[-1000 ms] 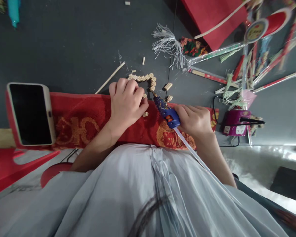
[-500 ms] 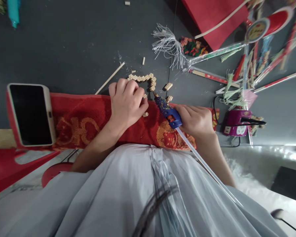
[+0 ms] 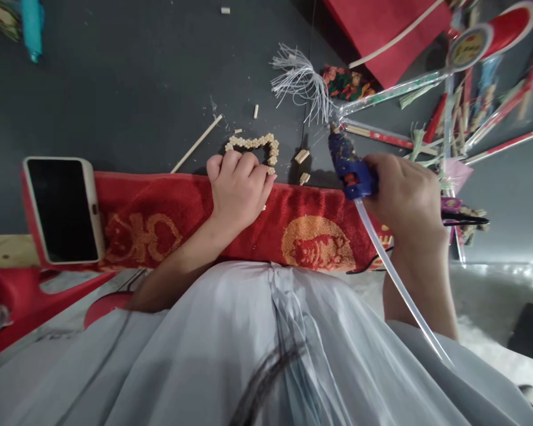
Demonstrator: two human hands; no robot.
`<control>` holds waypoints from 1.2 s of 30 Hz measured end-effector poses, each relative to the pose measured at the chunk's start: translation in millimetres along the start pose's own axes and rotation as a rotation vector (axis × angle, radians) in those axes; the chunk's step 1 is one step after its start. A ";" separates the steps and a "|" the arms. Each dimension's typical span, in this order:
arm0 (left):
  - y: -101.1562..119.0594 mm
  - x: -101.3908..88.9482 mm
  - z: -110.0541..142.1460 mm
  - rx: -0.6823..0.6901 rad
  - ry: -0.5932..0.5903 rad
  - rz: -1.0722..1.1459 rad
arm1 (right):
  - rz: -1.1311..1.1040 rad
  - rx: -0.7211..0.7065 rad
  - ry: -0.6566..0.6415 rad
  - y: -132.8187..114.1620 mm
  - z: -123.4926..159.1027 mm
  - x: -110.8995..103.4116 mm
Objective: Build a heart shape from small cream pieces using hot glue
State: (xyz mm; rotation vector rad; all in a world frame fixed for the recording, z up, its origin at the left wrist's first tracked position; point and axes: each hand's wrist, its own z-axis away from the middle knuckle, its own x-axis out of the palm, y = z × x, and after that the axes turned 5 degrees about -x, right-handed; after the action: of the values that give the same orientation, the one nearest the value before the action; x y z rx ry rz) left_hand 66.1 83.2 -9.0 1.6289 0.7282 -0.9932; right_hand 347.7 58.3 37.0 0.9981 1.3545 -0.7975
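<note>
My left hand rests curled on the red towel, its fingertips pinched against the near end of a curved strip of small cream wooden pieces that lies on the dark table. My right hand is closed round a blue glue gun with a long clear glue stick trailing back toward me. The gun's nozzle points away, to the right of the strip and apart from it.
A phone lies screen-up at the towel's left end. Loose wooden bits and a thin stick lie near the strip. A white tassel, a red bag, wrapped chopsticks and a purple object crowd the right.
My right hand has lifted the glue gun away from the wooden strip and carried it to the right. My left hand stays at the strip's end.
</note>
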 end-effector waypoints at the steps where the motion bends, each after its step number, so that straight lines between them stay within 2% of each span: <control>1: 0.0 0.5 0.1 -0.009 0.009 -0.002 | 0.015 0.057 -0.048 6.5 -1.8 3.6; 6: -1.3 0.5 -0.6 0.002 0.042 -0.014 | -0.013 0.189 -0.181 27.3 -13.8 20.1; 9: -1.4 0.2 -1.6 0.005 0.054 -0.018 | -0.077 0.184 -0.207 30.5 -17.9 21.7; 14: 0.3 0.2 -3.5 -0.062 -0.027 0.016 | -0.189 0.131 -0.259 29.2 -18.1 -1.8; 17: 1.6 -1.6 -4.4 -0.021 0.004 -0.050 | -0.154 0.123 -0.182 19.4 -29.1 -22.5; 21: 4.0 -5.1 -5.6 0.069 0.084 -0.195 | -0.249 -0.116 -0.130 -10.7 -64.1 -34.3; 24: 6.2 -7.4 -6.4 0.090 0.083 -0.236 | -0.312 -0.303 -0.202 -34.3 -90.8 -27.6; 27: 8.1 -9.5 -6.8 0.090 0.045 -0.231 | -0.357 -0.379 -0.175 -46.8 -106.8 -14.0; 30: 9.9 -11.4 -7.4 0.064 0.019 -0.171 | -0.389 -0.444 -0.164 -48.9 -113.1 -2.1; 33: 12.7 -13.9 -9.2 0.014 -0.023 -0.121 | -0.401 -0.465 -0.167 -47.7 -115.6 2.9; 36: 16.2 -17.3 -11.8 -0.056 -0.112 -0.117 | -0.386 -0.466 -0.207 -47.2 -118.2 2.9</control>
State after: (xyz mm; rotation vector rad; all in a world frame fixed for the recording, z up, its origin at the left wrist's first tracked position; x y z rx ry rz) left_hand 74.6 90.5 15.0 1.4836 0.7746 -1.1285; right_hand 257.4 148.1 34.9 0.2848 1.4785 -0.7912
